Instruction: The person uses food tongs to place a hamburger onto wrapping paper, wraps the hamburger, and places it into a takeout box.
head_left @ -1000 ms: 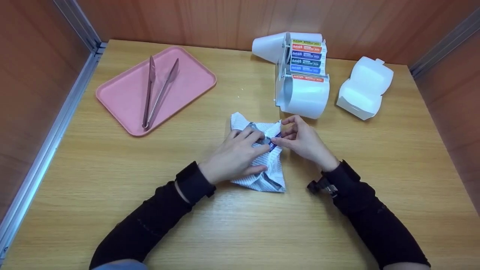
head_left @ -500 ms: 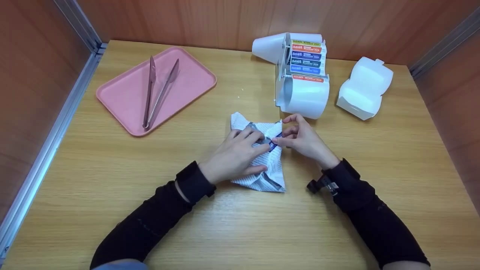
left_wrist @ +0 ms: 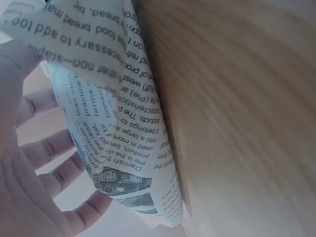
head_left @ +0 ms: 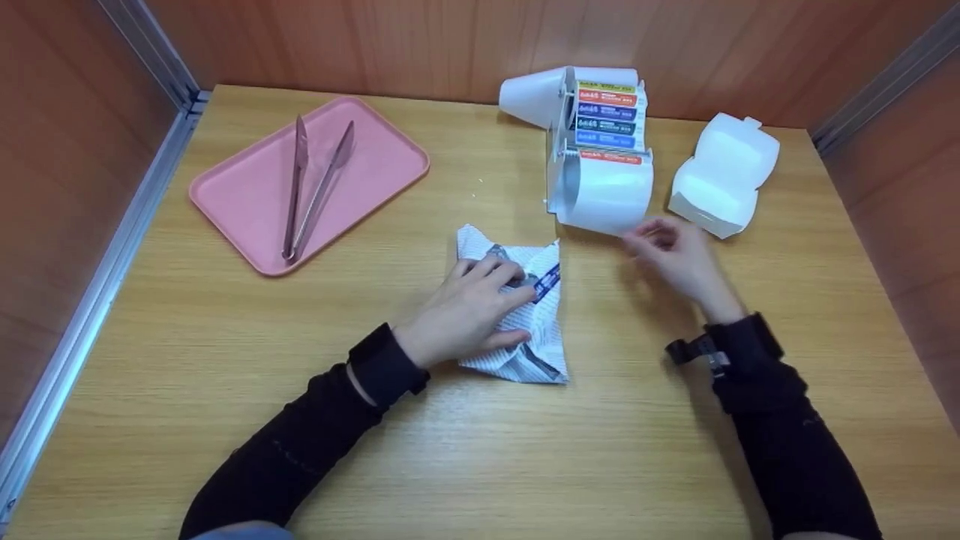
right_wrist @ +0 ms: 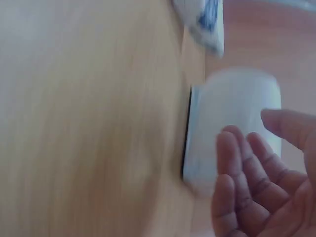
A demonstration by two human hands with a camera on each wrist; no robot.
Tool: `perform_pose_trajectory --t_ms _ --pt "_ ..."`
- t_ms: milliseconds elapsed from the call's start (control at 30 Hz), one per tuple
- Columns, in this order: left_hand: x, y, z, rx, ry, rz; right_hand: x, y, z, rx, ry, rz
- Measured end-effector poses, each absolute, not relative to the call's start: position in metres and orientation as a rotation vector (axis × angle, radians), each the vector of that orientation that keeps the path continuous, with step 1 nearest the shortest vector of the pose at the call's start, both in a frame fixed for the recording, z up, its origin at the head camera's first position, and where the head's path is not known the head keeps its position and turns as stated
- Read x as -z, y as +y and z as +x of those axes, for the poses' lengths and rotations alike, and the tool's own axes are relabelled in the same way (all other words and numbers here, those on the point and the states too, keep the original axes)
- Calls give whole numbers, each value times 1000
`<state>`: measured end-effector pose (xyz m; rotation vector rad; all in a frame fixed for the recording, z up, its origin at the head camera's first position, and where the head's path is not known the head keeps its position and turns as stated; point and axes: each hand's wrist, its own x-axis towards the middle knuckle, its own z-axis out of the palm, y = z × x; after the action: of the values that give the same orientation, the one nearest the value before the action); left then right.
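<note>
A packet of newsprint-patterned paper (head_left: pixel 541 330) lies folded on the table in the head view, its printed text showing large in the left wrist view. My left hand (head_left: pixel 476 307) rests on top of it with fingers spread. Across the packet's upper right, beside my left index finger, runs a dark blue sticker (head_left: pixel 548 282). My right hand (head_left: pixel 679 259) is apart from the packet, just in front of the label dispenser (head_left: pixel 607 187). Its fingers are loosely bent, and in the right wrist view nothing shows between thumb and fingertips.
At the back left, metal tongs (head_left: pixel 296 195) lie on a pink tray (head_left: pixel 375 165). The dispenser carries rolls of coloured labels (head_left: pixel 606 120) at the back right. Beside it stands an open white lidded box (head_left: pixel 724 176). A wooden wall (head_left: pixel 360 45) closes off the back.
My right hand has let go of the blue sticker's end and moved right, away from the packet. The sticker now lies flat on the paper. My left hand has stayed in place.
</note>
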<state>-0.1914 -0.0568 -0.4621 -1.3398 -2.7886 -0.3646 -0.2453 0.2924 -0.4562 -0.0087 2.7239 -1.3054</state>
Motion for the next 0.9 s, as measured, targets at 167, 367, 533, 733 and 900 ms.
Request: perform_pose_trajectory --t_ms 167,367,533,733,900 --pt "462 -57 -191 381 -2791 -1332 451 351 -251 1306 2916 175" --pt "464 -59 -192 411 -2761 -1334 454 393 -253 904 2937 221" --pt "463 -61 -192 423 -2772 -1324 461 403 -253 811 2889 238" --pt "462 -63 -193 420 -2792 -1310 463 403 -244 776 2907 238" --pt "460 -64 -194 419 -2798 -1301 461 405 -221 690 2922 197"
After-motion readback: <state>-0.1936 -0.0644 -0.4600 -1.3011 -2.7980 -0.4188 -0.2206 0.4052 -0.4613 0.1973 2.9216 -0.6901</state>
